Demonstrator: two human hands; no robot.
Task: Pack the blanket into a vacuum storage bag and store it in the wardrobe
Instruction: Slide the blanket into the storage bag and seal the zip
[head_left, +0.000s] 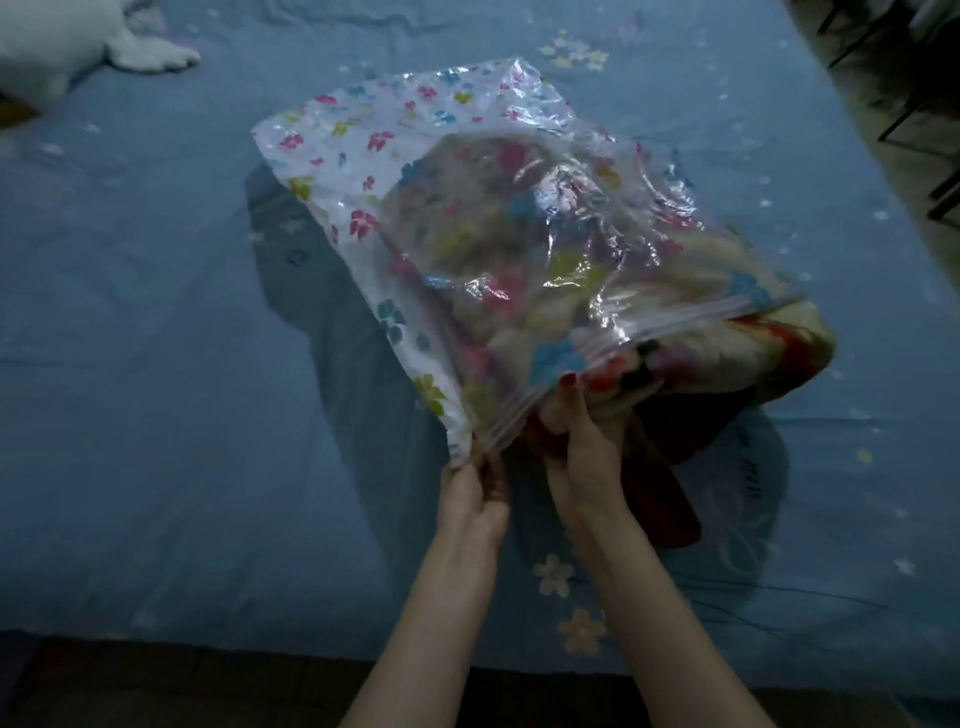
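Note:
A clear vacuum storage bag (395, 171) printed with coloured flowers lies tilted on the bed. A folded cream, red and dark patterned blanket (753, 358) fills most of it and bulges out of the open zip mouth at the lower right. My left hand (470, 493) pinches the near corner of the bag's zip edge. My right hand (584, 447) holds the blanket at the bag's mouth, fingers curled on the fabric and thumb on top.
The bag rests on a bed with a blue flower-print sheet (156, 364). A white plush toy (78, 47) lies at the far left corner. A dark wire rack (924, 104) stands beyond the bed's right side. The bed's near edge (208, 644) runs along the bottom.

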